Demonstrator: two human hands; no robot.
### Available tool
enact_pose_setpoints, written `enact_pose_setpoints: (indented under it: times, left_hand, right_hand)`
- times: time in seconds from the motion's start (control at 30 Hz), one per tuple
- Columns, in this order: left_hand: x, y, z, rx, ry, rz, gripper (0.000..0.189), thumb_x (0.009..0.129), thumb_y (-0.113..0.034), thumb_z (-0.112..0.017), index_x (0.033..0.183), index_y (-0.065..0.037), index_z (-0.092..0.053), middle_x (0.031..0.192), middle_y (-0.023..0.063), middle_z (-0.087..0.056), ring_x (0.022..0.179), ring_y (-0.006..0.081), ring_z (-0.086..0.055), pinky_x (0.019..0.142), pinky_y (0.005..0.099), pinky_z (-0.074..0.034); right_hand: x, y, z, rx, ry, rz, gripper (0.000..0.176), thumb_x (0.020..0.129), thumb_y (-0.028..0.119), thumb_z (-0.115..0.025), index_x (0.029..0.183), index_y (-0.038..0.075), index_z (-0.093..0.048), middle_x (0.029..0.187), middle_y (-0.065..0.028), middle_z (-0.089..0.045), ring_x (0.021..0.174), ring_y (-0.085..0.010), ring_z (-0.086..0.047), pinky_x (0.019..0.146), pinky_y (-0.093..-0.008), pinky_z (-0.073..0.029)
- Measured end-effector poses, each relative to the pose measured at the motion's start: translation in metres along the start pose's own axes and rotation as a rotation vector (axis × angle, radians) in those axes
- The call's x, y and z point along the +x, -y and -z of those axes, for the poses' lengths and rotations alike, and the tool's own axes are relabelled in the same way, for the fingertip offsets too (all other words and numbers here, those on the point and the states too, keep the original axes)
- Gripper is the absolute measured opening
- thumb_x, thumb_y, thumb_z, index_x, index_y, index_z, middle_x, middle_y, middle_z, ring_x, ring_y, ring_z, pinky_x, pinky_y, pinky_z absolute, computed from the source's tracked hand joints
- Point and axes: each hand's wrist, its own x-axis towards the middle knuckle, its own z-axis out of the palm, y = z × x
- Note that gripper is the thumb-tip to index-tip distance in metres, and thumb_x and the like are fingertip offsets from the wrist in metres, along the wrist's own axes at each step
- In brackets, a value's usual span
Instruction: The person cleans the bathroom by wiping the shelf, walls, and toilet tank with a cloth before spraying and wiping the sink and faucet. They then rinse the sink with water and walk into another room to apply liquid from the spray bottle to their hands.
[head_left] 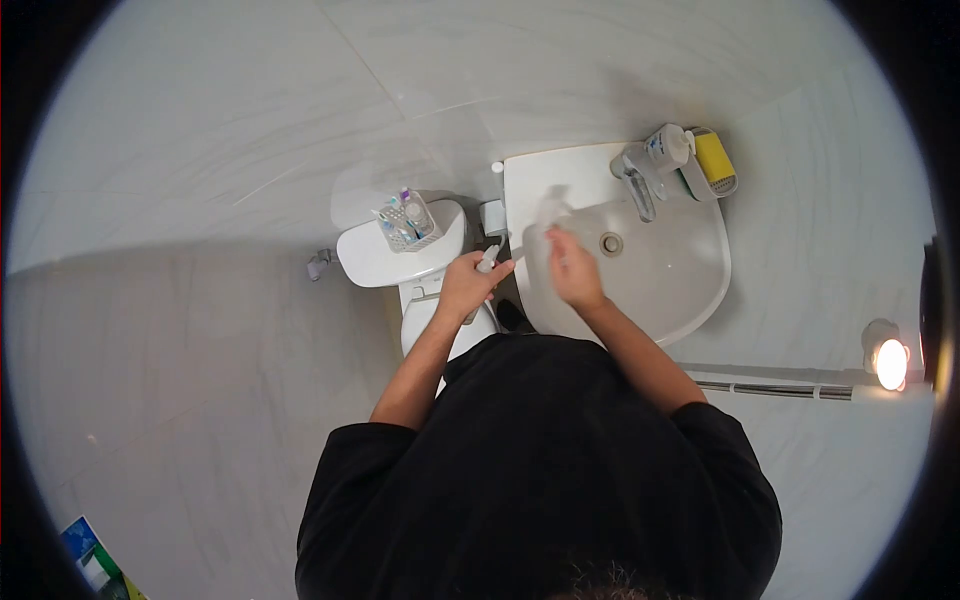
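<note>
My left hand (466,286) is closed round a spray bottle with a white top (488,258), held between the toilet and the sink. The fingers and palm hide most of the bottle. Over the left side of the white sink (705,265), my right hand (574,270) is blurred by motion, its fingers curled. A pale, smeared shape (553,206) reaches from its fingertips toward the sink's back left rim; I cannot make out what it is. The drain (611,244) lies just right of this hand, and the faucet (640,195) is farther back.
A pump bottle (667,148) and a caddy with a yellow sponge (714,158) stand at the sink's back right corner. On the toilet tank (365,250) sits a white basket (408,240) of toothbrushes and tubes. A lit lamp (890,364) is at far right.
</note>
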Motion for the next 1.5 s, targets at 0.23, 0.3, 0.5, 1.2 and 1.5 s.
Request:
enact_pose_setpoints:
  times: [0.23, 0.3, 0.5, 1.2, 1.5]
  left_hand:
    - [-0.005, 0.03, 0.018, -0.146, -0.061, 0.02, 0.04, 0.083, -0.039, -0.078, 0.08, -0.001, -0.066, 0.059, 0.0024, -0.059, 0.048, 0.0086, -0.055, 0.045, 0.0245, -0.044]
    - [-0.009, 0.032, 0.021, -0.172, -0.06, 0.028, 0.04, 0.083, -0.039, -0.078, 0.081, -0.001, -0.065, 0.059, 0.0017, -0.058, 0.048, 0.0083, -0.055, 0.044, 0.0245, -0.044]
    - [-0.012, 0.03, 0.022, -0.155, -0.034, 0.029, 0.038, 0.083, -0.037, -0.078, 0.08, -0.002, -0.065, 0.057, 0.0003, -0.056, 0.047, 0.0075, -0.053, 0.043, 0.0237, -0.043]
    - [-0.005, 0.001, 0.006, -0.15, 0.087, 0.005, 0.03, 0.087, -0.03, -0.076, 0.096, -0.003, -0.068, 0.062, -0.0008, -0.055, 0.049, 0.007, -0.052, 0.046, 0.0238, -0.042]
    - [-0.019, 0.016, 0.008, -0.14, 0.087, 0.075, 0.033, 0.085, -0.034, -0.078, 0.095, -0.003, -0.069, 0.063, 0.0, -0.058, 0.051, 0.0062, -0.054, 0.046, 0.0229, -0.045]
  right_hand:
    - [0.058, 0.002, -0.021, -0.442, 0.417, 0.407, 0.056, 0.097, 0.035, -0.052, 0.143, 0.005, -0.043, 0.159, -0.0077, -0.029, 0.146, -0.0283, -0.026, 0.118, -0.0505, -0.02]
    - [0.075, -0.006, -0.021, -0.491, 0.37, 0.394, 0.057, 0.097, 0.036, -0.051, 0.144, 0.005, -0.041, 0.158, -0.0082, -0.03, 0.146, -0.0286, -0.027, 0.118, -0.05, -0.021]
    - [0.089, -0.037, -0.011, -0.683, 0.048, 0.06, 0.069, 0.096, 0.045, -0.05, 0.145, -0.001, -0.037, 0.158, -0.0145, -0.028, 0.146, -0.0306, -0.026, 0.118, -0.0506, -0.019]
    - [0.1, -0.063, 0.002, -0.7, -0.079, -0.037, 0.07, 0.096, 0.045, -0.051, 0.144, -0.004, -0.037, 0.155, -0.0193, -0.03, 0.144, -0.0355, -0.026, 0.117, -0.0481, -0.022]
    - [0.049, -0.06, 0.016, -0.622, -0.129, -0.033, 0.071, 0.093, 0.038, -0.057, 0.142, -0.008, -0.035, 0.153, -0.0236, -0.031, 0.141, -0.0396, -0.029, 0.116, -0.051, -0.022]
